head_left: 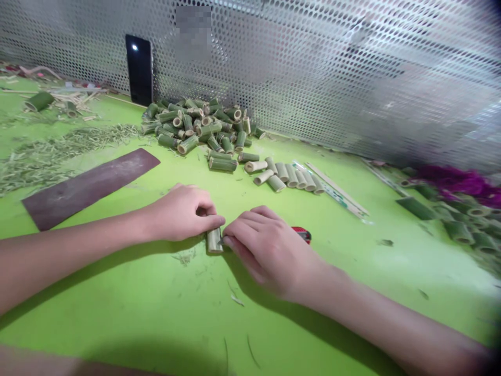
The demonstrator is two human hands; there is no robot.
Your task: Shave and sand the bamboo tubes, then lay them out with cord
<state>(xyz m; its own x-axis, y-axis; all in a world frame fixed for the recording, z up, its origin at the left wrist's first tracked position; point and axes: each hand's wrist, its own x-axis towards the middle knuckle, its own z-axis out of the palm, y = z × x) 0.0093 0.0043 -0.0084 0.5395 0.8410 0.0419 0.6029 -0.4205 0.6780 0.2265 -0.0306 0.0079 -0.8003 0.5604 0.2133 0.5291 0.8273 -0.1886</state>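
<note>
A short piece of bamboo [214, 241], pale with some green streaks, lies on the green table. Its far end is pinched between the fingers of my left hand [182, 211]. On its right side is my right hand [270, 250], fingers closed around a utility knife [302, 234]. Only the red and black handle end shows beyond that hand, and a small dark blade tip touches or nearly touches the bamboo. The rest of the knife is hidden by my fingers. A few thin shavings lie close by.
A heap of cut bamboo tubes [195, 122] lies against the perforated metal panel [297, 68], beside a leaning phone [140, 70]. Scraped pieces [299, 176] form a row. Brown sandpaper [92, 188] and green shavings [58, 151] are left; more bamboo [457, 232] is right.
</note>
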